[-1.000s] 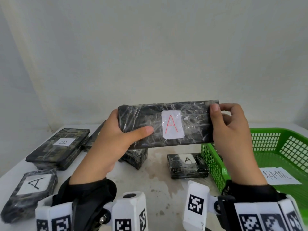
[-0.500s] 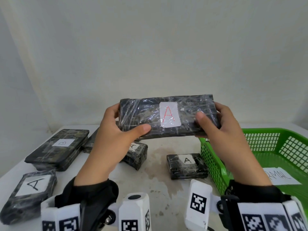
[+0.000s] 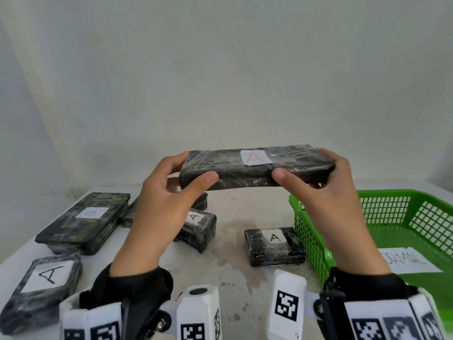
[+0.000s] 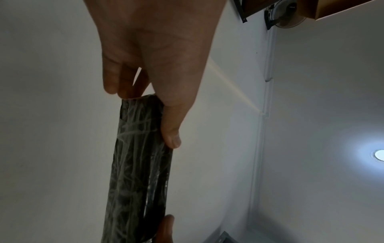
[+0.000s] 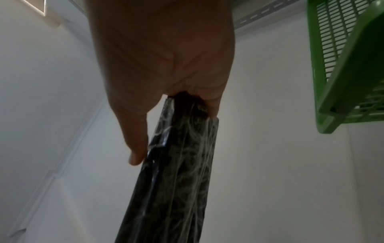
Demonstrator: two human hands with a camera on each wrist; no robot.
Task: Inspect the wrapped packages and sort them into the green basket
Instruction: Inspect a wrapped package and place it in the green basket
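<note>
From the head camera, the left hand [image 3: 169, 204] and the right hand [image 3: 326, 192] hold a long black package [image 3: 255, 171] wrapped in clear film up in the air between them, above the white table [image 3: 230, 261]. Each hand grips one end, thumb pressed on the near long side and fingers curled over the far edge. The package lies nearly level, its top face turned up, with a white label [image 3: 255, 157] bearing a red A. To the right stands the green basket [image 3: 416, 217], holding a paper sheet [image 3: 411, 260] with handwriting on its floor. A small package marked A [image 3: 274, 246] lies on the table just beside the basket's left wall. Another one marked A [image 3: 198, 229] lies partly behind the left wrist. Further left, a long package marked B [image 3: 85, 222] sits on top of another wrapped piece, and a square package with a large A [image 3: 41, 288] lies at the near left corner. In the left wrist view, the left hand [image 4: 149, 65] clasps the end of the wrapped package [image 4: 137, 172], thumb along one side and fingertips on the other; the right thumb tip shows at the far end. In the right wrist view, the right hand [image 5: 162, 65] grips the opposite end of the package [image 5: 178, 172] the same way, and a corner of the green basket [image 5: 343, 74] shows at the upper right.
</note>
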